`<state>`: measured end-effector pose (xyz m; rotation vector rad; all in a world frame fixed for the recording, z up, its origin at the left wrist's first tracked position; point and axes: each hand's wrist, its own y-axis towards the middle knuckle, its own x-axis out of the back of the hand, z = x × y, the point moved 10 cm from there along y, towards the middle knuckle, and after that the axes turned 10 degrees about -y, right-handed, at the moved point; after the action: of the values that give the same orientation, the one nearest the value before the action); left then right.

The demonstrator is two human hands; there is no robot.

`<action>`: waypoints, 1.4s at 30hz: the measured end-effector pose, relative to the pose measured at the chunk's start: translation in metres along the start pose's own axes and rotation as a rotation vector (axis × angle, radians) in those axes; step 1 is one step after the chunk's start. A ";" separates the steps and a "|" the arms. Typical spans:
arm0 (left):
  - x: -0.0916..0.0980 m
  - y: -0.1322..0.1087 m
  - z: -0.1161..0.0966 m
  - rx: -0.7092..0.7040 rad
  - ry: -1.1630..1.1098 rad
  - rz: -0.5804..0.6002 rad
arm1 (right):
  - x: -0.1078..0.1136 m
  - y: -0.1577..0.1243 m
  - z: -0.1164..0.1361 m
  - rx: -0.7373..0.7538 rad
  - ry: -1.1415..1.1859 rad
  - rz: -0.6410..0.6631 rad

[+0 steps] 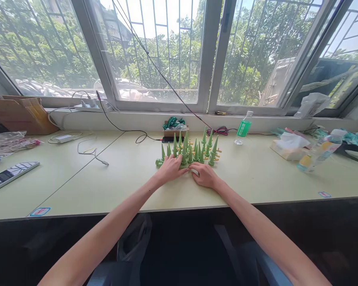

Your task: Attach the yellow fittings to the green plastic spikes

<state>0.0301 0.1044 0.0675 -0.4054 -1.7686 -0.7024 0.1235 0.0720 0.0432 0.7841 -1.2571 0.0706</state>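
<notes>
Many green plastic watering spikes [212, 153] stand point-up in a tight group on the table, with small yellow-orange side pieces showing among them. My left hand [170, 169] is at the front left of the group, its fingers closed around the lower part of one watering spike [183, 157]. Beside it, my right hand [205, 174] rests low at the front, fingers curled and tips close to the left thumb. Whatever the right fingers pinch is too small or hidden to name. A green piece [159, 162] lies on its side left of the group.
Behind the spikes are a small box [175, 132] with green items and a dark phone [172, 139]. A bottle [243, 129] stands back right; a tissue box [289, 149] and another bottle [320, 153] are farther right. Cables and a tablet-like device [10, 176] lie left.
</notes>
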 end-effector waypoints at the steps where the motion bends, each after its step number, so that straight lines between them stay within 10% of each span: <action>1: 0.001 0.000 0.001 -0.007 -0.007 -0.011 | 0.000 0.000 0.000 -0.001 0.001 -0.002; 27: 0.004 -0.006 0.006 -0.054 -0.153 -0.048 | 0.005 0.000 0.001 -0.008 0.031 -0.024; 42: 0.023 -0.055 0.004 -0.186 -0.048 -0.122 | 0.001 -0.001 -0.003 -0.027 0.013 -0.030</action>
<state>-0.0125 0.0635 0.0752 -0.4452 -1.7903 -0.9551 0.1266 0.0732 0.0433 0.7778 -1.2313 0.0341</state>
